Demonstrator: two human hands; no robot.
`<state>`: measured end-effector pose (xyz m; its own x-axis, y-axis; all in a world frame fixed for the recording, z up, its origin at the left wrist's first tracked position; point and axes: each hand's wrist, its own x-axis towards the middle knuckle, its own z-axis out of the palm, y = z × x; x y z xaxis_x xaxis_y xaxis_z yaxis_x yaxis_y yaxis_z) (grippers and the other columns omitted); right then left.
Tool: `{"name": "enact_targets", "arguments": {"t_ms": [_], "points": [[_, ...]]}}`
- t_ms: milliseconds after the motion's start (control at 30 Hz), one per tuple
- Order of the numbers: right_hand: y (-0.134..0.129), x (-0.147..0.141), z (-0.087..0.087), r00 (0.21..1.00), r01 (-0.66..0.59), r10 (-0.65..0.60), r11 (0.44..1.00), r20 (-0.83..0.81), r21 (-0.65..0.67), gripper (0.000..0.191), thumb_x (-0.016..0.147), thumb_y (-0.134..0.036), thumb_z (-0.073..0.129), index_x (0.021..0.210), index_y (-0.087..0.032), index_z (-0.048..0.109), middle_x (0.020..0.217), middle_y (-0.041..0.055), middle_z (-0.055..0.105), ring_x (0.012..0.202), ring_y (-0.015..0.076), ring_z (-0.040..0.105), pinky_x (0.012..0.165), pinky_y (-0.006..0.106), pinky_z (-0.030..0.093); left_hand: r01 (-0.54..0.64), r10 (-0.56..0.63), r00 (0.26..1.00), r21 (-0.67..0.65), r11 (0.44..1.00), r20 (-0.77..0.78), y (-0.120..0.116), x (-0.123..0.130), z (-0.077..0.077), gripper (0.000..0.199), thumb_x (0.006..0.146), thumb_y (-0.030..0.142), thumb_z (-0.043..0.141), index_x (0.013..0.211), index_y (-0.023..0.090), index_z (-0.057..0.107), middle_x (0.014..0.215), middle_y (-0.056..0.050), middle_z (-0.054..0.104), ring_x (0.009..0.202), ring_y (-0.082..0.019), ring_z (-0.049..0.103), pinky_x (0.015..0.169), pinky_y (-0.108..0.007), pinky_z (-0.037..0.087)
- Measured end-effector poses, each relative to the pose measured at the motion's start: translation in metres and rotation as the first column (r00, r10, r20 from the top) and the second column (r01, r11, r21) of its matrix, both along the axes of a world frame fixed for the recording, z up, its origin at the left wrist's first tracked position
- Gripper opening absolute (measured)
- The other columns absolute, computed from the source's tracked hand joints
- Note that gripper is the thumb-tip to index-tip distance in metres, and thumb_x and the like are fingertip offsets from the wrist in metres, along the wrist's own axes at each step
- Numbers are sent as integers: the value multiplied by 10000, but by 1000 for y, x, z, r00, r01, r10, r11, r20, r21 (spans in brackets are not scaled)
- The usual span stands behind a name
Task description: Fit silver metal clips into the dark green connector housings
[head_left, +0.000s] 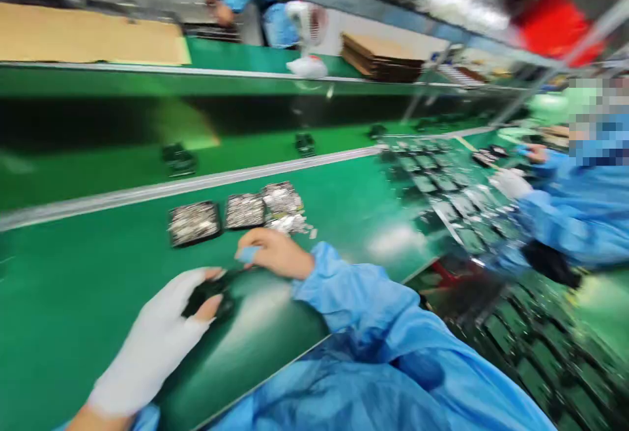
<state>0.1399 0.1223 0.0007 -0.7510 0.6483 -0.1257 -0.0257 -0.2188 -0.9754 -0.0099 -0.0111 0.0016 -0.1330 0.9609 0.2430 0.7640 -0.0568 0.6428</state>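
My left hand [162,333], in a white glove with bare fingertips, is closed around a small black part [199,297] just above the green table. The part is blurred and half hidden by the fingers. Close by on the right, my right hand [278,252] has its fingers curled together, with a blue wrap [249,254] on one finger. Whatever it may pinch is too small to make out. Just beyond the hands stand a left black tray [195,223], a middle tray [246,211] and a right tray [282,196], all filled with small silvery pieces. Loose pieces [289,223] lie in front of the right one.
Rows of black frames [442,188] cover the table's right side, where a co-worker's gloved hand [511,183] works. More frames [531,346] lie lower right. A metal rail [275,169] crosses behind the trays. Above is a shelf with a fan [312,21] and stacked cardboard [381,57].
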Motion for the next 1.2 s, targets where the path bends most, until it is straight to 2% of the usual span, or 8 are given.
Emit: {"name": "enact_targets", "arguments": {"t_ms": [100,233,400,500,700,933,1033,1200], "points": [[2,6,1,1000,-17,18,995,-12,100,105,715,-231,637,708,-176,547,650,-48,548,583,89,546,607,221,460,-139,136,982,14,990,130,-10,-11,-16,546,813,616,502,1181,213,501,1183,-90,585,1090,-273,571,969,-447,472],[1,7,1,1000,-6,4,983,11,182,123,738,-290,591,739,-187,523,654,-35,548,599,103,538,623,249,456,-99,103,955,-28,995,280,-19,-10,-24,754,745,673,558,1272,166,375,1279,-163,509,1180,-286,519,1031,-455,416],[-6,8,1,998,-31,15,955,56,296,112,755,-290,569,746,-183,539,682,-8,570,633,122,535,616,262,439,-65,115,962,-199,978,248,-25,-5,-23,627,765,446,613,1263,185,335,1245,-129,539,1126,-257,555,976,-437,453],[-9,9,0,998,-10,-14,928,62,372,111,770,-291,566,744,-185,548,706,1,578,646,129,528,615,266,429,-50,101,974,-243,969,205,-23,-5,-23,581,759,401,601,1244,178,370,1187,-122,577,1073,-262,585,928,-432,478],[-19,8,0,997,14,-49,881,63,474,61,780,-247,553,750,-195,562,757,8,609,721,144,567,701,285,456,-63,79,981,-96,993,176,-20,5,-17,562,754,392,584,1232,158,403,1188,-132,561,1096,-262,565,965,-420,460],[-21,10,1,996,23,-63,864,63,503,62,793,-243,546,755,-197,563,747,8,608,705,141,565,687,282,460,-93,112,959,-85,992,260,-21,8,-13,505,735,385,606,1156,185,413,1090,-88,580,995,-227,601,880,-376,503],[-23,11,3,997,35,-67,803,32,595,73,817,-228,527,758,-203,563,775,16,609,740,149,575,718,297,465,-101,113,970,-66,993,215,-20,9,-12,444,754,400,587,1118,188,449,1059,-79,592,970,-225,602,866,-372,503],[-31,9,2,996,7,66,585,-56,811,58,822,-170,523,810,-216,557,967,62,621,945,191,573,855,372,453,-105,100,992,73,992,71,-17,12,-10,393,797,405,528,1113,174,497,1073,-104,587,1000,-240,579,909,-392,479]]}}
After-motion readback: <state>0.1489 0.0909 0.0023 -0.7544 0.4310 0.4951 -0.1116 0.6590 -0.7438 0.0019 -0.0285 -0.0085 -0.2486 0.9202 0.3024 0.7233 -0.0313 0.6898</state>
